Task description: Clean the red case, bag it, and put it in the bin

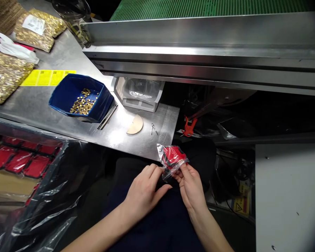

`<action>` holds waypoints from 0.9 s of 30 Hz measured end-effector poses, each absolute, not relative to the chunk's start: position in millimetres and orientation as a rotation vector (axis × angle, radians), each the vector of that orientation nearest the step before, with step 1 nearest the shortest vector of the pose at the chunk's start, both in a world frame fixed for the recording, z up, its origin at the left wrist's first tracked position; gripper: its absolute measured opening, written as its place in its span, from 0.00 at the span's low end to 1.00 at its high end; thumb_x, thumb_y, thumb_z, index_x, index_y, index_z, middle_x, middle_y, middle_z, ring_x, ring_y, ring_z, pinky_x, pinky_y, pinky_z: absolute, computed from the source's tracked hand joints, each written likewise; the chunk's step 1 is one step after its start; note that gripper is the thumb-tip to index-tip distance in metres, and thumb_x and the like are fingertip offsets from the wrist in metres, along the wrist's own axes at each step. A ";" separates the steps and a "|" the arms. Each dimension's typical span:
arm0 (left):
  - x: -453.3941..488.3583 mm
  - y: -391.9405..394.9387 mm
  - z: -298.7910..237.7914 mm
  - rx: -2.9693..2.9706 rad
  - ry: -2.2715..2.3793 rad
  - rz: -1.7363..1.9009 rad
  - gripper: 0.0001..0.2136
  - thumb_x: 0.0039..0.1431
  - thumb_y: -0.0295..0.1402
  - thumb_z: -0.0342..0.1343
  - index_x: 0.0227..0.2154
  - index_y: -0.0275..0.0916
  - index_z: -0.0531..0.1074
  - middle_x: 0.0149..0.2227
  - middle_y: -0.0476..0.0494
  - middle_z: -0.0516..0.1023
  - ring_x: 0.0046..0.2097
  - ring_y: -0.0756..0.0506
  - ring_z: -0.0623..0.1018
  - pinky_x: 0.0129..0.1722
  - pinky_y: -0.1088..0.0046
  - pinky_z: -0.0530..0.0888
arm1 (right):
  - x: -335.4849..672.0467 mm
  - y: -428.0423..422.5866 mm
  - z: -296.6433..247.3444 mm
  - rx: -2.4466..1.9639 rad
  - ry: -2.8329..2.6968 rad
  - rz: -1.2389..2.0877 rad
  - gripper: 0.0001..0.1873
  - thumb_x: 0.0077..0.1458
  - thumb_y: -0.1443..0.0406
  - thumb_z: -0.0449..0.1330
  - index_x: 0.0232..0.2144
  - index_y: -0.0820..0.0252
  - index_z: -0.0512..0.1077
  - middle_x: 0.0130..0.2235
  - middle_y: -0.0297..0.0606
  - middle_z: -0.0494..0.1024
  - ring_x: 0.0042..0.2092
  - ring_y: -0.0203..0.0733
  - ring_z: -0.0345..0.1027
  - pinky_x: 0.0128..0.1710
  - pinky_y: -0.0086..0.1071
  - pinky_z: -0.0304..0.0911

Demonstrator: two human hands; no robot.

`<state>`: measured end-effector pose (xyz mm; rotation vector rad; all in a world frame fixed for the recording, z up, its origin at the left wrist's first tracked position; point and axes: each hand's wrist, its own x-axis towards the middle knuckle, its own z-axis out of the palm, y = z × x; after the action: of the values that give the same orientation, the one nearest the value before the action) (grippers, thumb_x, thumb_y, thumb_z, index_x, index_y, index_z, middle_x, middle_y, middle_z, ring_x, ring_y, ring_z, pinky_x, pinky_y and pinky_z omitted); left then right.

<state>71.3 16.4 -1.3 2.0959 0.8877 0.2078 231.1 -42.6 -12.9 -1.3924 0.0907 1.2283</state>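
In front of my lap is a small clear plastic bag with a red and black piece inside. My right hand pinches its lower right side between thumb and fingers. My left hand has its fingers curled at the bag's lower left edge, with the thumb sticking out apart; the fingertips are partly hidden. Beyond the bag, on the metal table, lie a pale part-round disc and a small silver metal piece with two legs.
A blue bin holds small brass-coloured parts, with a pen-like tool alongside. Behind sits a grey bin with clear plastic. Bags of brass parts lie left. A plastic-lined box holds red pieces. A metal rail crosses above.
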 end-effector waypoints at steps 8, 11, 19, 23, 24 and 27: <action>71.7 37.2 2.0 1.747 1.070 0.420 0.04 0.72 0.34 0.51 0.40 0.43 0.69 0.35 0.52 0.75 0.34 0.49 0.75 0.36 0.73 0.70 | 229.2 -33.1 5.8 -1.482 -0.266 1.509 0.19 0.59 0.51 0.66 0.44 0.61 0.79 0.39 0.40 0.82 0.41 0.41 0.78 0.47 0.34 0.71; 60.6 50.4 6.4 1.625 1.144 0.456 0.06 0.71 0.37 0.54 0.38 0.42 0.70 0.33 0.53 0.75 0.33 0.50 0.74 0.35 0.75 0.69 | 236.0 -33.8 11.6 -1.835 -0.671 1.334 0.15 0.61 0.52 0.64 0.38 0.59 0.76 0.36 0.38 0.79 0.37 0.42 0.75 0.41 0.34 0.70; 48.4 66.4 7.1 1.645 1.106 0.394 0.08 0.70 0.38 0.53 0.38 0.41 0.71 0.33 0.51 0.75 0.34 0.48 0.73 0.35 0.73 0.68 | 263.8 1.1 0.5 -2.114 -1.263 1.001 0.20 0.55 0.57 0.69 0.49 0.50 0.72 0.41 0.33 0.77 0.40 0.42 0.72 0.40 0.34 0.65; 40.5 67.8 10.0 1.841 1.136 0.347 0.04 0.69 0.33 0.52 0.39 0.41 0.72 0.35 0.50 0.76 0.35 0.48 0.75 0.37 0.72 0.68 | 275.7 5.4 9.8 -2.164 -1.307 1.062 0.05 0.59 0.58 0.64 0.36 0.51 0.76 0.28 0.28 0.75 0.30 0.38 0.70 0.33 0.30 0.60; 38.1 68.6 11.7 1.904 1.140 0.320 0.04 0.68 0.32 0.52 0.39 0.41 0.72 0.34 0.49 0.76 0.35 0.47 0.75 0.36 0.72 0.67 | 277.3 3.3 13.6 -2.186 -1.307 1.054 0.06 0.60 0.58 0.63 0.33 0.51 0.75 0.28 0.28 0.76 0.30 0.38 0.70 0.32 0.30 0.59; 34.0 71.0 20.2 2.007 1.155 0.230 0.04 0.67 0.31 0.52 0.38 0.41 0.72 0.31 0.50 0.74 0.32 0.47 0.74 0.34 0.71 0.66 | 277.9 -5.8 25.0 -2.289 -1.413 0.989 0.06 0.62 0.61 0.59 0.33 0.51 0.75 0.30 0.28 0.80 0.31 0.39 0.74 0.31 0.30 0.56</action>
<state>34.0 71.0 20.2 2.0072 1.1547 0.2302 277.9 -5.8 25.0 -2.2887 -1.4126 0.9891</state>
